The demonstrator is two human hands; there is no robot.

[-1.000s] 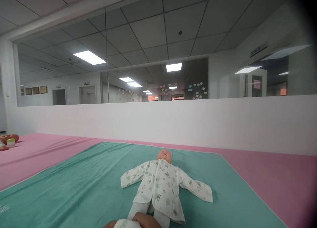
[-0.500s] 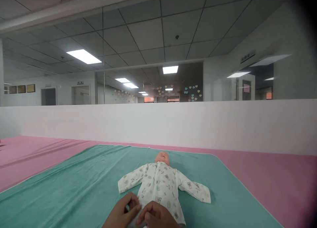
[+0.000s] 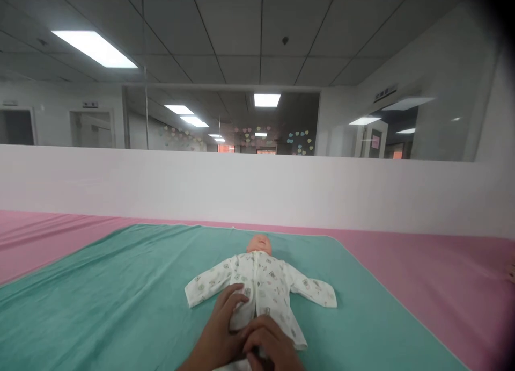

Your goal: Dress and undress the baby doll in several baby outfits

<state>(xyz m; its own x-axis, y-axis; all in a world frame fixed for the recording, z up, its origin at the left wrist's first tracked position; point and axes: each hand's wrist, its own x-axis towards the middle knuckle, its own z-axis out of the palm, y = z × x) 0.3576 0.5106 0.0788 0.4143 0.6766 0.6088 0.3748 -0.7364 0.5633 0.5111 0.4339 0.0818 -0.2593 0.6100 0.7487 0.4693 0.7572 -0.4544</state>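
A baby doll (image 3: 263,244) lies on its back, head away from me, in a white printed baby shirt (image 3: 277,290) with both sleeves spread sideways. My left hand (image 3: 223,325) rests on the left front of the shirt, its fingers stretched over the cloth and apart from the thumb. Beside it, low on the shirt front, my right hand (image 3: 271,341) has its fingers curled inward. The two hands meet near the left thumb. Whatever the right fingertips grip is hidden, though white cloth shows beneath them.
Under the doll spreads a green cloth (image 3: 132,285) over a pink surface (image 3: 402,263). A low white wall (image 3: 249,191) with glass above it runs along the far side. At the right edge, part of another person's hand (image 3: 512,273) shows.
My left hand has moved up onto the shirt front, with its fingers stretched out more. The right hand stays low with curled fingers. The view has turned slightly right and down.
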